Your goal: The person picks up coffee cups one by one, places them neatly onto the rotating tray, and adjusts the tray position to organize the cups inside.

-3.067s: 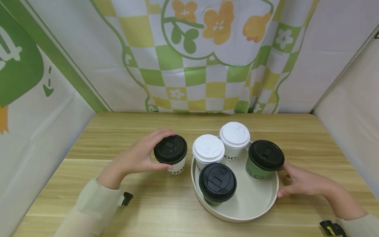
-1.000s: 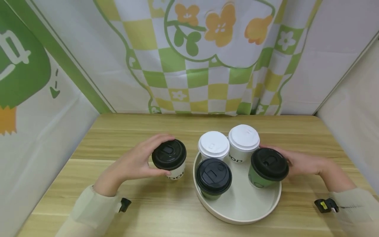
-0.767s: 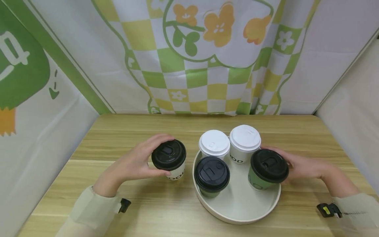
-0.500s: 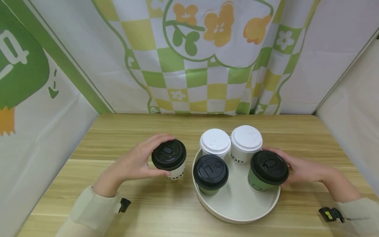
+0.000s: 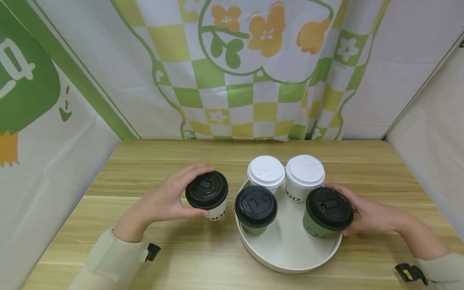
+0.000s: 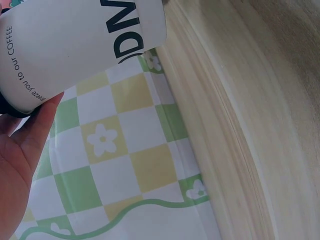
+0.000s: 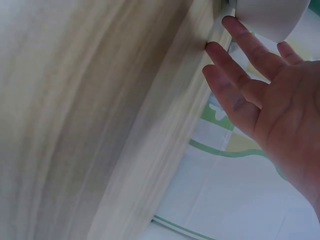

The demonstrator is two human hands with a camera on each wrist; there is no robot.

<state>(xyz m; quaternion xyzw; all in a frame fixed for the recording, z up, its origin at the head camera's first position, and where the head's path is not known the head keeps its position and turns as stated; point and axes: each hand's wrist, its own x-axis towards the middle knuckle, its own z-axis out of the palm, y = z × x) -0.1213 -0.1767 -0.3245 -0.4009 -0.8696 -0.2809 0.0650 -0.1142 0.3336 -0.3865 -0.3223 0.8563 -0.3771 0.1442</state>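
Note:
My left hand [image 5: 163, 199] grips a white paper coffee cup [image 5: 216, 211] by its black lid, thumb in front and fingers behind. The cup stands left of a round cream tray [image 5: 290, 249]; its printed side [image 6: 75, 50] fills the top of the left wrist view. On the tray are two white-lidded cups [image 5: 266, 171] [image 5: 305, 171] at the back and two green cups with black lids, one front left [image 5: 255, 207], one right [image 5: 328, 211]. My right hand [image 5: 375, 217] touches the tray's right side, partly hidden by the right green cup; its fingers [image 7: 232, 70] are spread and loosely extended in the right wrist view.
A wooden table [image 5: 195, 257] carries everything. Behind it hangs a checked green, yellow and white curtain [image 5: 239, 96] with flowers. White fabric walls stand at the left [image 5: 83, 161] and right [image 5: 431, 133].
The tray has turned clockwise: its white-lidded cups shifted right, the front-left green cup moved back, the right one came slightly nearer. My right hand came nearer along the rim. My left hand stayed still.

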